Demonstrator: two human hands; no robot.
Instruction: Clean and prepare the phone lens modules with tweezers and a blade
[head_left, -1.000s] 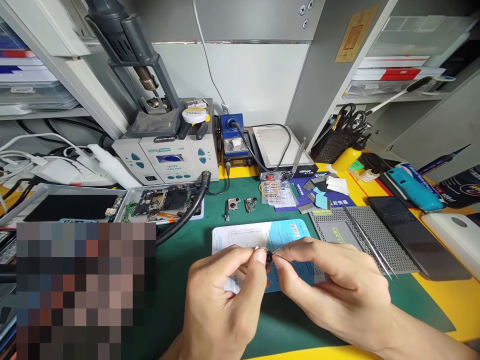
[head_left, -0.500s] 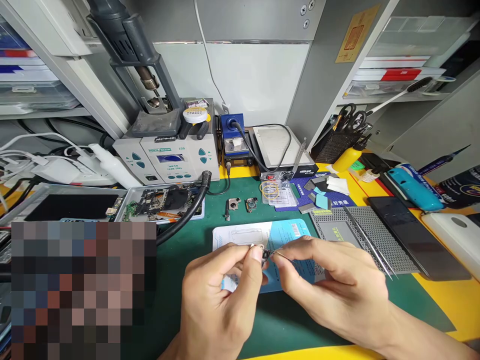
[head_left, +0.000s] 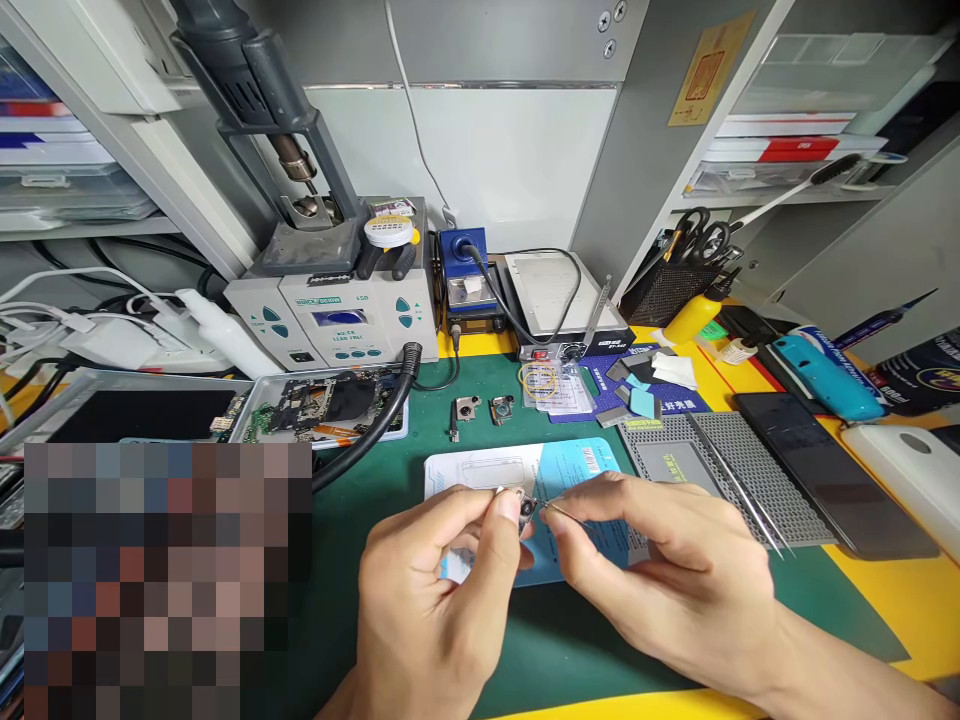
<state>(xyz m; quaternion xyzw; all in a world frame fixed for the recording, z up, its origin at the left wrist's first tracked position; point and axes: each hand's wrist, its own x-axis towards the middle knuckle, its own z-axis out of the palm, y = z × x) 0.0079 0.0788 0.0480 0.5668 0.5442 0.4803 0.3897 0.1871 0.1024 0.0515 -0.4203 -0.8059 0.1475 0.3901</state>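
My left hand [head_left: 442, 590] pinches a small phone camera module [head_left: 528, 509] between thumb and fingers, its dark round lens facing right. My right hand [head_left: 667, 570] is closed in a pinch on a thin metal strip [head_left: 566, 513] whose tip points at the module's right edge. Whether tip and module touch is too small to tell. Beneath both hands lies a white and blue printed card [head_left: 585, 470] on the green mat [head_left: 450, 665]. Beyond them on the mat sit two more small camera parts, one with a flex tail [head_left: 466, 408] and one squarer module [head_left: 501, 410].
A hot air station [head_left: 352, 320] with a thick black hose [head_left: 367, 440] stands at the back left, beside a tray of circuit boards [head_left: 322, 405]. Tweezers [head_left: 739, 485] lie on a perforated grey mat [head_left: 787, 470] at right, next to a dark phone [head_left: 825, 475].
My left hand has shifted slightly left, and the camera module has turned so more of its lens shows. The gap between module and right fingertips is a little wider.
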